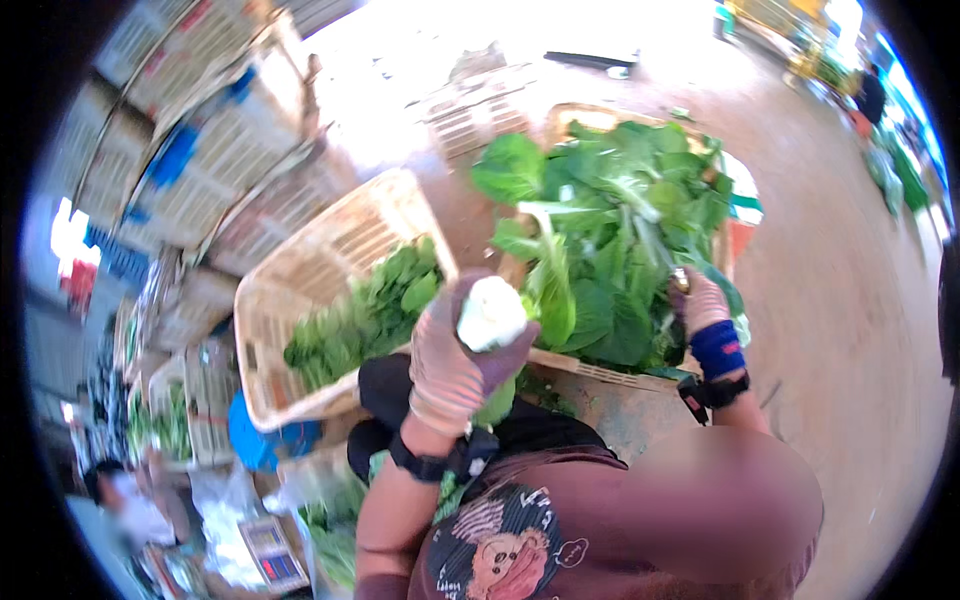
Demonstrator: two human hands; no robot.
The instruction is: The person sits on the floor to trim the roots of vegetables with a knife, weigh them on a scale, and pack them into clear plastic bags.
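Observation:
In a striped, dark-palmed glove, my left hand (pixel 447 352) grips a leafy green vegetable (pixel 492 314). Its white stem end points up, and some leaves show below the hand. My gloved right hand (pixel 703 303) is at the right side of a crate heaped with large loose leafy greens (pixel 610 240). Its fingers are closed round a small handle-like thing with a shiny metal end (pixel 681 280); the rest of it is lost among the leaves. Left of my left hand, a tilted pale plastic crate (pixel 262 345) holds smaller bunches of greens (pixel 365 315) in rows.
Stacked crates (pixel 225 150) rise at the far left. A blue plastic item (pixel 262 436) lies below the tilted crate. Another crate (pixel 478 110) sits ahead. At lower left a person (pixel 140 515) is near bagged greens (pixel 335 525). Concrete floor (pixel 840 330) stretches along the right.

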